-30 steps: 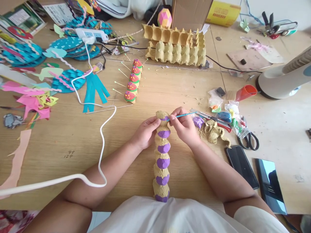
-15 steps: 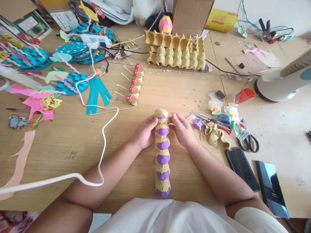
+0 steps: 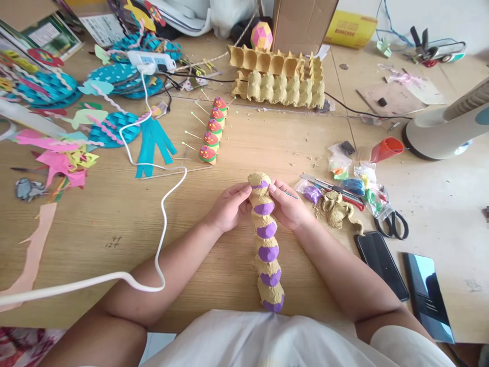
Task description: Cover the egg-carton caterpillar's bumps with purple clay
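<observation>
Head: carton strip (image 3: 267,239) between hands (image 3: 230,208), near table edge (image 3: 164,329)

On the desk (image 3: 198,214), the egg-carton strip (image 3: 267,239) lies between the left hand (image 3: 231,208) and the right hand (image 3: 289,205), its near end at the shirt (image 3: 267,340); the tool (image 3: 292,195) is in the right hand. Beyond the strip, to the left, sits the caterpillar (image 3: 212,133); farther back and rightward are the egg cartons (image 3: 282,89), before a box (image 3: 301,25). Left of the caterpillar lie paper strips (image 3: 148,148), and behind those a power strip (image 3: 151,61). Right of the right hand are carton scraps (image 3: 336,211), then scissors (image 3: 392,225); nearer, a phone (image 3: 382,266). Farther back, a cup (image 3: 387,149) lies just left of a lamp base (image 3: 431,135).
</observation>
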The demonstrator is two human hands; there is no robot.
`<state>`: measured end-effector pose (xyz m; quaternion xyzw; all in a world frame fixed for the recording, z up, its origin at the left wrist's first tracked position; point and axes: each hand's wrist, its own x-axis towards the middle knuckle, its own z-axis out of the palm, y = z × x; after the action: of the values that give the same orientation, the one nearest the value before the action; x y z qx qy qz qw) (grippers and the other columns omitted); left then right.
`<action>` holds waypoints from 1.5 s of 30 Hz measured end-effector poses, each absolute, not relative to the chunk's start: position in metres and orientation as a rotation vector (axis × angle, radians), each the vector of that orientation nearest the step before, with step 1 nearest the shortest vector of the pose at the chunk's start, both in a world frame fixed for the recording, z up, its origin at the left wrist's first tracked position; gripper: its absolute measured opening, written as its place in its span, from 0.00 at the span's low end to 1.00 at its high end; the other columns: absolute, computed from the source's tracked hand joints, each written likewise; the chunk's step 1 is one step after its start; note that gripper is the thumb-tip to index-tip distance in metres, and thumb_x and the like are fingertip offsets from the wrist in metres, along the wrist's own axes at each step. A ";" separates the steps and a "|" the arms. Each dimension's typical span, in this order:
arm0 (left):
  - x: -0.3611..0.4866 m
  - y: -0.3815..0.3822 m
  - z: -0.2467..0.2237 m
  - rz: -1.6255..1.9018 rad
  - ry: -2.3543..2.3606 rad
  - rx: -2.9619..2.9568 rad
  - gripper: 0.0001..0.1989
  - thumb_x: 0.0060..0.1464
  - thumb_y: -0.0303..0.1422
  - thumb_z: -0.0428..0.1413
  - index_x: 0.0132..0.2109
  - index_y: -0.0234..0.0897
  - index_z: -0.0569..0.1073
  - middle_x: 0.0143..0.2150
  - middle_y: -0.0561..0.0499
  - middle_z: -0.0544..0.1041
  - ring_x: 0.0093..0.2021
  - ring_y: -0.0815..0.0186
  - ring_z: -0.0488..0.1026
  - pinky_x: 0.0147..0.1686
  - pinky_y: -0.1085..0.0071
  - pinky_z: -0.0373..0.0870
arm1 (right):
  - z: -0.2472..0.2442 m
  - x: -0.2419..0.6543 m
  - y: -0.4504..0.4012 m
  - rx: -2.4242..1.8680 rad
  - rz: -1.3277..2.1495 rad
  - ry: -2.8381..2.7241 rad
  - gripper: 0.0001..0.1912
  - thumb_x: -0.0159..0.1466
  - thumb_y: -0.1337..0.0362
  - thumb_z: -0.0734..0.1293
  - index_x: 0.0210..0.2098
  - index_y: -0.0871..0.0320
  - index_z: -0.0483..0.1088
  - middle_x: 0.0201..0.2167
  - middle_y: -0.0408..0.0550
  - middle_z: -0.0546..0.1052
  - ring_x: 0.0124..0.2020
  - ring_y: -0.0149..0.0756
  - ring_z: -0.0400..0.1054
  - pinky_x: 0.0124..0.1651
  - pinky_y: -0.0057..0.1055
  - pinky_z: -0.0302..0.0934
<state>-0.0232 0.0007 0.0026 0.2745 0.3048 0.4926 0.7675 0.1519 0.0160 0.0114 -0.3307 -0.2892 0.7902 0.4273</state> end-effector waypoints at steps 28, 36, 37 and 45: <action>-0.010 -0.004 -0.003 1.217 0.766 0.554 0.17 0.45 0.43 0.76 0.37 0.38 0.85 0.37 0.49 0.85 0.35 0.67 0.80 0.38 0.72 0.76 | 0.023 0.138 0.008 -0.931 1.831 -0.856 0.21 0.53 0.47 0.82 0.33 0.54 0.76 0.31 0.41 0.77 0.35 0.34 0.70 0.41 0.30 0.64; -0.008 -0.001 0.005 1.112 0.670 0.489 0.19 0.44 0.42 0.77 0.40 0.36 0.84 0.38 0.49 0.85 0.38 0.65 0.81 0.41 0.71 0.75 | 0.020 0.139 0.008 -1.049 1.649 -1.005 0.21 0.57 0.46 0.80 0.31 0.54 0.73 0.28 0.40 0.73 0.33 0.33 0.65 0.41 0.31 0.62; -0.009 -0.001 0.006 1.106 0.662 0.491 0.19 0.44 0.42 0.77 0.40 0.36 0.84 0.38 0.49 0.85 0.38 0.65 0.81 0.41 0.71 0.75 | 0.019 0.140 0.009 -1.052 1.634 -1.007 0.20 0.57 0.46 0.80 0.31 0.54 0.73 0.28 0.41 0.73 0.34 0.34 0.65 0.41 0.31 0.62; -0.008 -0.002 0.002 1.139 0.726 0.543 0.17 0.48 0.42 0.76 0.40 0.36 0.84 0.36 0.49 0.85 0.37 0.64 0.81 0.41 0.70 0.76 | 0.020 0.136 0.008 -1.097 1.638 -1.002 0.21 0.59 0.45 0.78 0.32 0.55 0.74 0.27 0.40 0.73 0.34 0.34 0.66 0.41 0.31 0.63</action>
<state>-0.0078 -0.0020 0.0023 0.2482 0.3316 0.5207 0.7465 0.1364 0.0079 0.0201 -0.4432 -0.4050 0.6621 0.4485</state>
